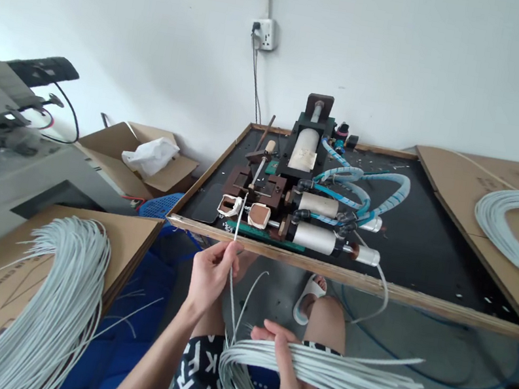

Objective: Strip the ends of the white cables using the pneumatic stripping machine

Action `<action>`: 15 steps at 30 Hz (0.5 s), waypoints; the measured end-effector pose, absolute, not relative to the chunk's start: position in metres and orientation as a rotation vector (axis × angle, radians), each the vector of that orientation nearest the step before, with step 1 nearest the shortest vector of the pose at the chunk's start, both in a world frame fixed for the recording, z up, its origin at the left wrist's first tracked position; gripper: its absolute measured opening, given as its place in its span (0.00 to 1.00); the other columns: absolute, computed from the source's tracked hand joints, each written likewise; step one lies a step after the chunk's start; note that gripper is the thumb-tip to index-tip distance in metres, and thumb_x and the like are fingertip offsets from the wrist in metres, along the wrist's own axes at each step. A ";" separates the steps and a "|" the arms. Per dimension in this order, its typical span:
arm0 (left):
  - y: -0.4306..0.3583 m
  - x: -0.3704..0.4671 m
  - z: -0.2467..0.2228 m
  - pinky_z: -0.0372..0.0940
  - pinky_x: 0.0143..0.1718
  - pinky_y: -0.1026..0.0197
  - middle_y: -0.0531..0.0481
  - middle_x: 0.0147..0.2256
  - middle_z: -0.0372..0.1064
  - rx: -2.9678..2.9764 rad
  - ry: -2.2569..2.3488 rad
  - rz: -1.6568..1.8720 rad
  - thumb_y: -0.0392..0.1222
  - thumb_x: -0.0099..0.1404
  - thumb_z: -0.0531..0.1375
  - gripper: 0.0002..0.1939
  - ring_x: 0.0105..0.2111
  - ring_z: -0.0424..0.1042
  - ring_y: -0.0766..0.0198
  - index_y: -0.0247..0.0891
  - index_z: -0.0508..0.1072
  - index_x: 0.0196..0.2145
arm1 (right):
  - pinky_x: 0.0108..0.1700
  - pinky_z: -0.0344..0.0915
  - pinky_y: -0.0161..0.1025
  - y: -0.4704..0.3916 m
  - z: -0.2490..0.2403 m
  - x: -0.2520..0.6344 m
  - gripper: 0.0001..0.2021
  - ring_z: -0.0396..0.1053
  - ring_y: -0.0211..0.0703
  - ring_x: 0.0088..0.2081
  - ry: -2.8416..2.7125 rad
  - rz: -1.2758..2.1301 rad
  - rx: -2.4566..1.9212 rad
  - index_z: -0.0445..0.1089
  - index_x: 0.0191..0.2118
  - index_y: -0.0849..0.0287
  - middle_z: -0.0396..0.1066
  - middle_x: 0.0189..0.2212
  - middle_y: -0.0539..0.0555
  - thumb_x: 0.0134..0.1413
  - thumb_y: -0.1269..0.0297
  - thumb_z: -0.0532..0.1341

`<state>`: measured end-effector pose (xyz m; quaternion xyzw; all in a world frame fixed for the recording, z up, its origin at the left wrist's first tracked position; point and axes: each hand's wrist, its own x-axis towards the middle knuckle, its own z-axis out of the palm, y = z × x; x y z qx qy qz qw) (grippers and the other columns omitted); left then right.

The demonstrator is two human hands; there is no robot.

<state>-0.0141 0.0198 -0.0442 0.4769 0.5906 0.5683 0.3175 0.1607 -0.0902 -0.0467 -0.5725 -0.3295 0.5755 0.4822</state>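
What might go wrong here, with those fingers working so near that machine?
The left hand holds a thin white wire just short of the brown blocks on the black-and-silver machine; if they close, a fingertip that strays further in might get pinched. The loose bundle of white wires rests across the lap under the right hand, so it could slide or tangle.
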 end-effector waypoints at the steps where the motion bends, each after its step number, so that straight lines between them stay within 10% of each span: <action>1: 0.021 -0.014 -0.044 0.62 0.22 0.67 0.54 0.17 0.67 1.252 1.556 1.495 0.50 0.70 0.59 0.16 0.17 0.66 0.67 0.36 0.79 0.32 | 0.49 0.75 0.42 -0.090 -0.046 0.161 0.27 0.81 0.53 0.42 -0.805 1.396 -1.392 0.81 0.43 0.57 0.84 0.39 0.58 0.57 0.36 0.63; 15: -0.012 -0.012 -0.033 0.58 0.20 0.67 0.56 0.15 0.62 1.549 1.366 1.359 0.49 0.73 0.56 0.18 0.16 0.61 0.69 0.35 0.79 0.32 | 0.44 0.76 0.40 -0.093 -0.049 0.153 0.22 0.81 0.50 0.37 -0.872 1.386 -1.292 0.80 0.40 0.57 0.84 0.34 0.57 0.62 0.42 0.62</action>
